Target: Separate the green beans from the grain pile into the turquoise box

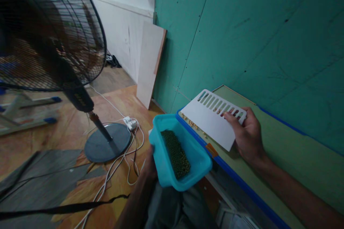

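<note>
My left hand (149, 162) grips the near left side of a turquoise plastic tub (197, 155); most of its fingers are hidden under the tub. Inside lie many small green beans (174, 154), heaped along the left side. The tub is tilted, with its rim close against the table's edge. My right hand (249, 136) is closed on a white slotted plastic scraper (208, 116), thumb on top near the slots. Along the scraper's lower edge, pale yellowish beans (192, 124) lie on the green tabletop (285, 146). A few more show through the slots.
Blue edging (236, 179) with an orange tape patch (211, 149) borders the table. A green wall (242, 35) rises behind it. To the left stand a fan (77, 93) and its round base (107, 142), beside tangled white cables (115, 171). A board (150, 61) leans on the wall.
</note>
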